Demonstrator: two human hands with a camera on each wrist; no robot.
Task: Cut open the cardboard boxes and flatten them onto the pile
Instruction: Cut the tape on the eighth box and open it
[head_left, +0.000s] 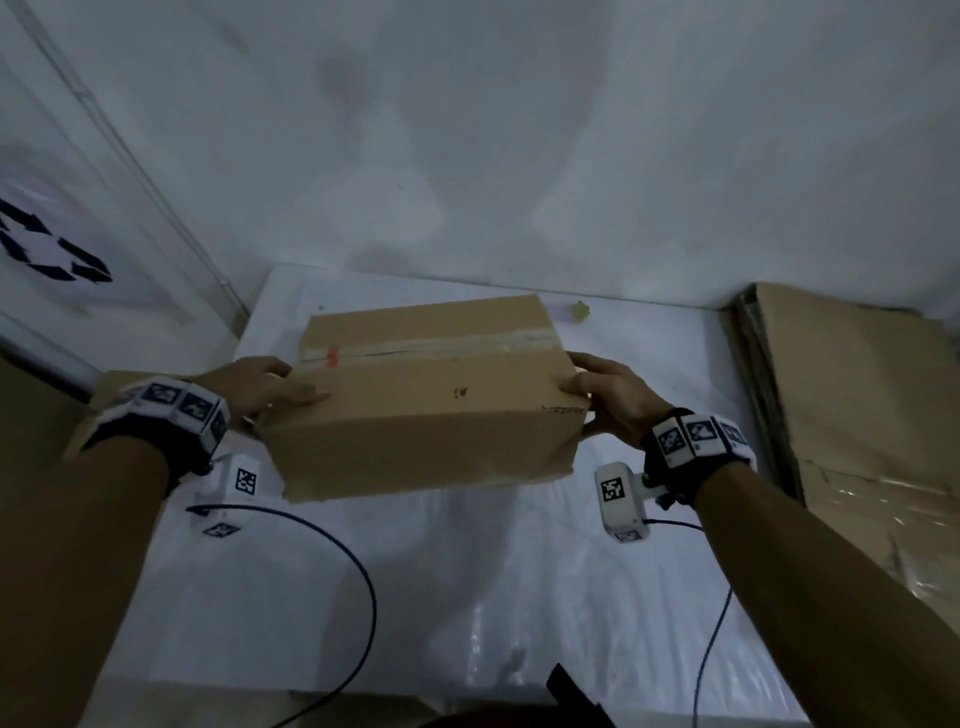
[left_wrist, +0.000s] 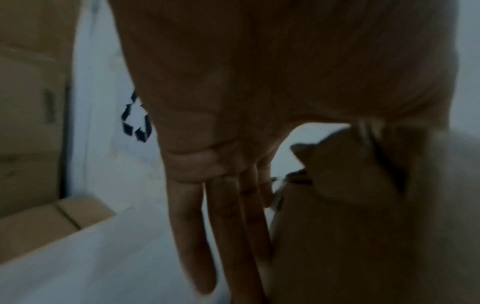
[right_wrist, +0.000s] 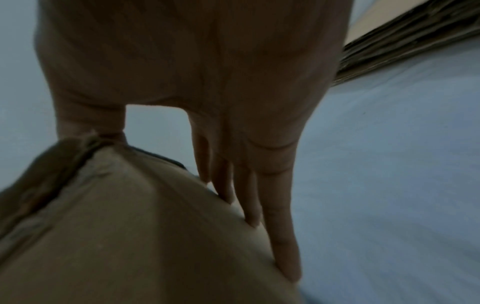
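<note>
While the left hand (head_left: 260, 387) braces the left end with straight fingers (left_wrist: 192, 236) pressed together underneath and thumb on top, the rectangular brown cardboard box (head_left: 431, 400), its top seam taped, is held above the white, glossy surface (head_left: 467, 597). The right hand (head_left: 613, 395) clamps the right end likewise, fingers (right_wrist: 283, 236) straight. Flattened corrugated cardboard pile (head_left: 857, 405) lies at right.

Matt brown cardboard box (head_left: 431, 400), glossy tape seam; sheeny white plastic sheet (head_left: 519, 597)
</note>
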